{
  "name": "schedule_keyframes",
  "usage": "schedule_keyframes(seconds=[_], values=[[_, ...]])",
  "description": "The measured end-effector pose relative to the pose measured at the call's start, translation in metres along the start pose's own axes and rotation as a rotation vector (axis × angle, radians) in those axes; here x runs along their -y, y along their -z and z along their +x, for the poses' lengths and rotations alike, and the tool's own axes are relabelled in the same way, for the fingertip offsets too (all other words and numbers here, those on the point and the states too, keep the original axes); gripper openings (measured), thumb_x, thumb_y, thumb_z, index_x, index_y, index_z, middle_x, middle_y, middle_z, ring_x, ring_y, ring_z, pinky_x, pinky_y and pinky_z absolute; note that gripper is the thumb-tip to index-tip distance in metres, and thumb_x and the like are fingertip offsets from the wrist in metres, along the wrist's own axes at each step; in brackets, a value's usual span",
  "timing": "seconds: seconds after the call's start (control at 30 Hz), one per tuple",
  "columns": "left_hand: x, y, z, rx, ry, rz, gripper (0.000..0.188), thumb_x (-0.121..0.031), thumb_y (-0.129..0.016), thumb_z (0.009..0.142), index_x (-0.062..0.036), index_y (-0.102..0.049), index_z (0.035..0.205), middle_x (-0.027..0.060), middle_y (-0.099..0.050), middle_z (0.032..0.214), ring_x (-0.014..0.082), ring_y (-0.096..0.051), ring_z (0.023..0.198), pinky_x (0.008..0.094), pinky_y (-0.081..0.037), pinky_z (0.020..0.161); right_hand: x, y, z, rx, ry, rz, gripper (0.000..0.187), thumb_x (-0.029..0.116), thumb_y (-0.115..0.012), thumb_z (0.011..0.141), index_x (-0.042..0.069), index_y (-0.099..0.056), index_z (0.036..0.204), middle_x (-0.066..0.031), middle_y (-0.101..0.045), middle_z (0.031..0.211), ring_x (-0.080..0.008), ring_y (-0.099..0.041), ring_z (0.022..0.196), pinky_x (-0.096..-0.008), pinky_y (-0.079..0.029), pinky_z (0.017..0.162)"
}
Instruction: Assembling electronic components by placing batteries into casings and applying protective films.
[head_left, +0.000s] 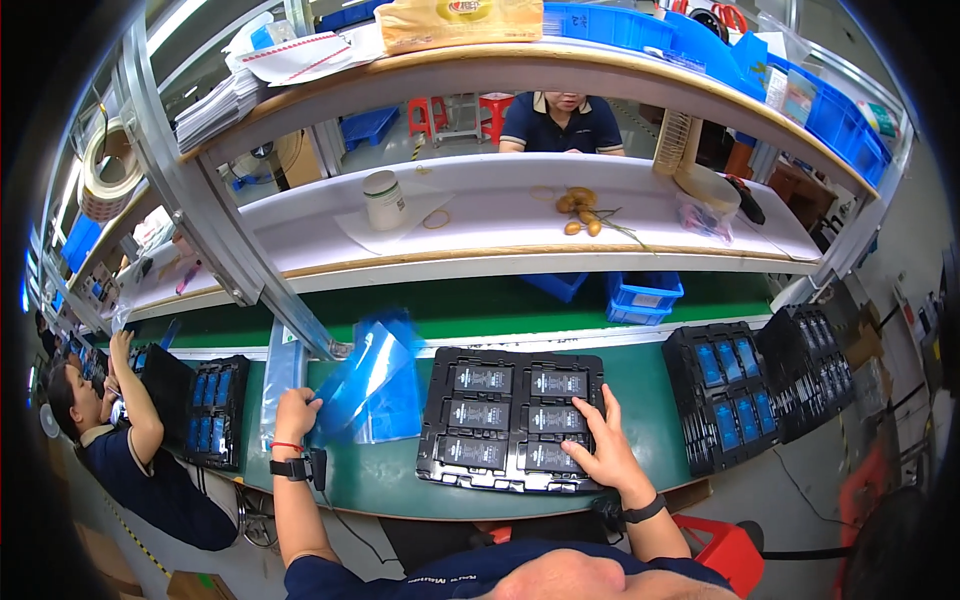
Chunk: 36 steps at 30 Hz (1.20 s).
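My left hand is closed, thumb against fingers, at the edge of a thin blue plastic sheet smeared by motion. Beneath that sheet, more clear-blue plastic lies flat on the green bench. A black plastic tray rests in front of me. In its compartments sit several flat black batteries with printed labels. My right hand lies over the tray's right side with fingers spread, the fingertips on or just above the right-hand batteries.
Black trays with blue-covered pieces stand to the right. A clear plastic stack lies beyond my left hand. Blue bins sit under the shelf, which carries a white jar. Co-workers are at left and opposite.
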<state>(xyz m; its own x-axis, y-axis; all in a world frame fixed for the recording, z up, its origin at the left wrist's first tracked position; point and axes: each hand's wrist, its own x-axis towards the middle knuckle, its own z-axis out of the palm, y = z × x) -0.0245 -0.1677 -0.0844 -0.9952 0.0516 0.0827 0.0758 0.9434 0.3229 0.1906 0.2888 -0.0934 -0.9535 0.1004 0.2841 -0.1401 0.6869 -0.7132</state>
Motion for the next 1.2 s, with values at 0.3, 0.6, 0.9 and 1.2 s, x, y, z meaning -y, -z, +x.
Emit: schedule_keyframes(seconds=[0.3,0.6,0.9,1.2], values=[[-0.047,0.036,-0.013,0.169,-0.112,-0.918,0.01,-0.008,-0.057,0.086,-0.0002,-0.063,0.086,0.0042,-0.063,0.07,0.0126,-0.057,0.059,0.0239,-0.045,0.058,-0.001,0.002,0.001,0.015,-0.034,0.007,0.065,0.029,-0.067,0.076,0.006,-0.041,0.13,-0.0357,-0.012,0.138,-0.0493,-0.019,0.13,-0.0458,-0.027,0.104],[-0.222,0.022,-0.033,0.358,-0.488,-1.494,0.054,-0.004,-0.051,0.09,-0.0078,-0.029,0.139,-0.005,-0.052,0.071,0.0025,-0.048,0.067,0.0177,-0.041,0.063,0.051,0.051,0.044,-0.041,0.256,-0.154,0.061,0.034,-0.068,0.076,0.003,-0.047,0.124,-0.0291,-0.036,0.131,-0.0437,-0.035,0.122,-0.0466,-0.033,0.1],[-0.267,-0.021,-0.052,0.283,-0.519,-1.645,0.028,-0.009,-0.046,0.094,0.0,-0.046,0.121,0.0072,-0.061,0.099,0.0085,-0.057,0.085,0.0227,-0.047,0.077,0.07,0.024,0.094,-0.184,0.601,0.066,0.035,0.011,-0.074,0.069,0.002,-0.06,0.1,-0.0143,-0.06,0.097,-0.0294,-0.057,0.088,-0.0363,-0.046,0.078],[-0.262,-0.021,-0.034,0.55,-0.577,-1.473,0.036,0.001,-0.063,0.081,-0.0013,-0.049,0.115,0.0098,-0.06,0.101,0.0151,-0.062,0.088,0.0243,-0.053,0.068,0.055,0.022,0.107,-0.333,0.578,0.141,0.016,0.0,-0.071,0.069,0.002,-0.065,0.084,-0.0093,-0.061,0.069,-0.0228,-0.056,0.06,-0.0312,-0.044,0.059]])
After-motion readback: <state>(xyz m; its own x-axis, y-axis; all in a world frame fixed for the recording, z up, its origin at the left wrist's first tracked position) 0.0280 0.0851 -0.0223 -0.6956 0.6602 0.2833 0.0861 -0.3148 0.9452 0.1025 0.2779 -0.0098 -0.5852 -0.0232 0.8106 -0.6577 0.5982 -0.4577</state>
